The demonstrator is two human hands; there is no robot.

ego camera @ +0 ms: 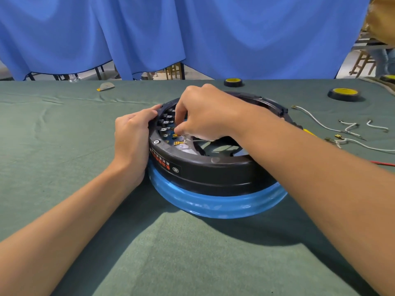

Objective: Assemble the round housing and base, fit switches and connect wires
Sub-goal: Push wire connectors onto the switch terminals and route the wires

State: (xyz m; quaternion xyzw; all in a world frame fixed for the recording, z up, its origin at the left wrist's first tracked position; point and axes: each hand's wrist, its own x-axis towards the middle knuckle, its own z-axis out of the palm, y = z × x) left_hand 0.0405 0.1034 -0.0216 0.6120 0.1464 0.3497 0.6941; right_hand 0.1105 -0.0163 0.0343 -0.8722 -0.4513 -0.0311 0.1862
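Observation:
A round black housing [213, 174] sits on a blue ring base [218, 205] in the middle of the green table. Black switches [165, 122] with metal terminals line its inner left wall. My left hand [131, 142] grips the housing's left rim, thumb over the top edge. Reaching into the housing from the right, my right hand [205, 116] pinches a white wire [197, 140] with a brass connector at the switch terminals. Its fingertips are partly hidden.
Loose white wires [350, 130] with brass ends lie on the cloth to the right, and a red wire [382, 163] beside them. Two black-and-yellow tape rolls [343, 94] sit at the back right. A grey scrap [105, 86] lies back left. Blue curtains hang behind.

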